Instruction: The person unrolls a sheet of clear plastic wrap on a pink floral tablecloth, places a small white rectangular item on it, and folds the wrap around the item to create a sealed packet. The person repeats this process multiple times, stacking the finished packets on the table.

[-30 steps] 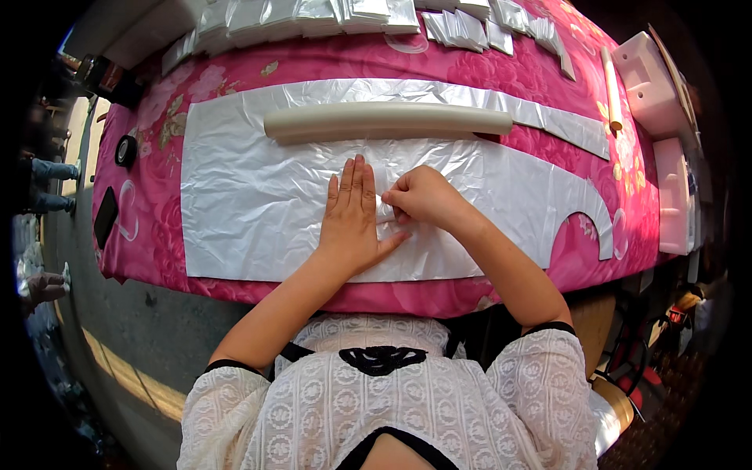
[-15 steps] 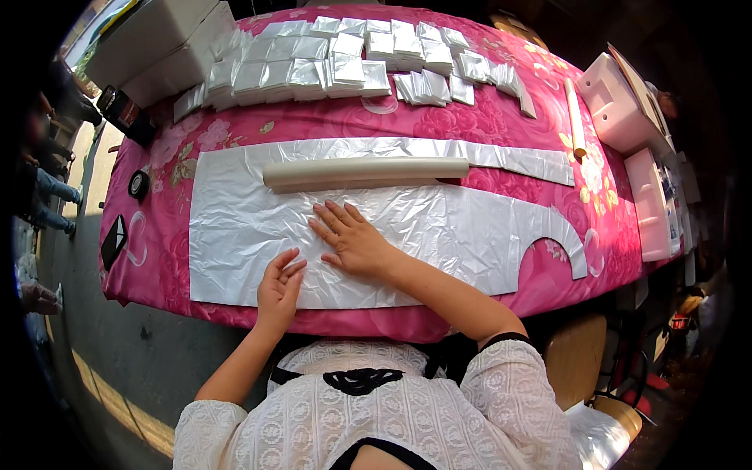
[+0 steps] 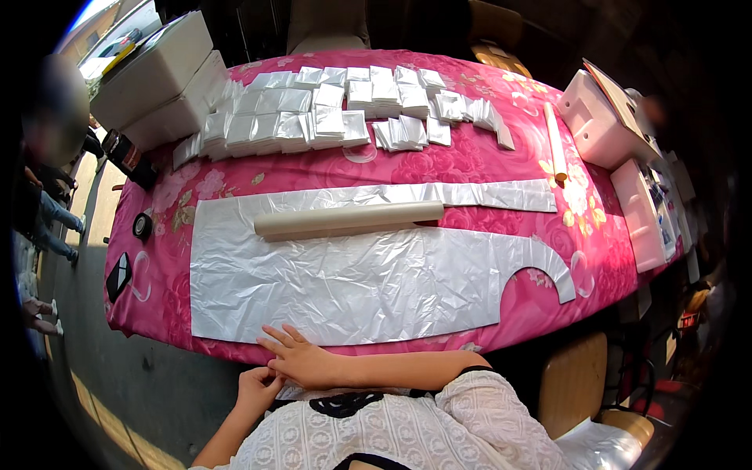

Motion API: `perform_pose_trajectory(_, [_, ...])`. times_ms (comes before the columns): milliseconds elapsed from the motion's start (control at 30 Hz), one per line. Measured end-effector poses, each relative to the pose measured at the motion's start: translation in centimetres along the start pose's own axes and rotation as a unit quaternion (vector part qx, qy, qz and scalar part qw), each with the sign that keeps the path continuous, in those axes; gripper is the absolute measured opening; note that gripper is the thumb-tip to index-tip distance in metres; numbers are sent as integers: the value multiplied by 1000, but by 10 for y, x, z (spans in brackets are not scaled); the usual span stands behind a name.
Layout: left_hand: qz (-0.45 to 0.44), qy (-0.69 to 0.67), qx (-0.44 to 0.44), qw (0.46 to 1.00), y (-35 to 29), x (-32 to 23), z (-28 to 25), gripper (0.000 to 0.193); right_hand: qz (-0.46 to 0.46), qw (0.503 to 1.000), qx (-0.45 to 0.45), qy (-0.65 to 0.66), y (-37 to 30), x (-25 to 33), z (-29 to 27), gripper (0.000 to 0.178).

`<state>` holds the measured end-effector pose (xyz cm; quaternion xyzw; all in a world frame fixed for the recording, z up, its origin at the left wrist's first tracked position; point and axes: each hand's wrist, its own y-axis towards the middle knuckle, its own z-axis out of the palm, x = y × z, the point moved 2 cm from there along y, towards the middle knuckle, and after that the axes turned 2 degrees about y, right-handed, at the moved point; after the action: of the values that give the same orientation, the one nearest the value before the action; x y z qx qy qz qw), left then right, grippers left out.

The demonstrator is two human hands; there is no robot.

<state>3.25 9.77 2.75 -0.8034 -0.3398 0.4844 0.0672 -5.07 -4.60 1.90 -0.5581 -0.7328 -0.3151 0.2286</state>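
A thin, creased white plastic apron (image 3: 352, 282) lies spread along the near side of the table, its curved neck strap at the right. Across its upper part rests a pale grey tube (image 3: 348, 220). My right hand (image 3: 304, 364) is at the near table edge, just below the apron's lower border, with its fingers spread and nothing in its palm that I can see. Close against its thumb side, my left hand (image 3: 257, 389) has its fingers bent in a pinch. Whatever lies between those fingertips is too small or hidden to make out.
Folded white packets (image 3: 274, 117) stand in several rows at the back. White foam boxes (image 3: 164, 86) are at the far left, beside a dark jar (image 3: 128, 159). A tape roll (image 3: 142, 226) and a black case (image 3: 118, 276) lie left. A thin tube (image 3: 554, 142) lies right, near a foam box (image 3: 595, 117).
Both hands have drawn back from the apron toward my body and come together at the table edge. My right hand no longer lies flat on the plastic. The view has tilted up slightly.
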Motion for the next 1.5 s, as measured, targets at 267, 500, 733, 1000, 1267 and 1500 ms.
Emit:
perform_pose_trajectory(267, [175,-162,33,971,137,-129,-17,40,243,924,-293,32,-88,-109,-211,9])
perform_pose_trajectory(500, [195,-147,34,969,299,-254,53,53,371,720,-567,152,-162,-304,-357,25])
perform_pose_trajectory(733, [128,-164,-26,978,377,-274,85,69,637,666,-357,-153,-146,-341,-372,38])
perform_pose_trajectory(1000, [92,-144,-89,981,390,-282,95,70,411,751,-398,331,-150,-332,-376,26])
perform_pose_trajectory(1267, [70,-131,-74,986,431,-285,100,64,393,771,-404,297,-114,-334,-362,26])
perform_pose_trajectory(1500, [169,-88,-136,972,405,-282,101,65,269,811,-400,332,-154,-268,-386,37])
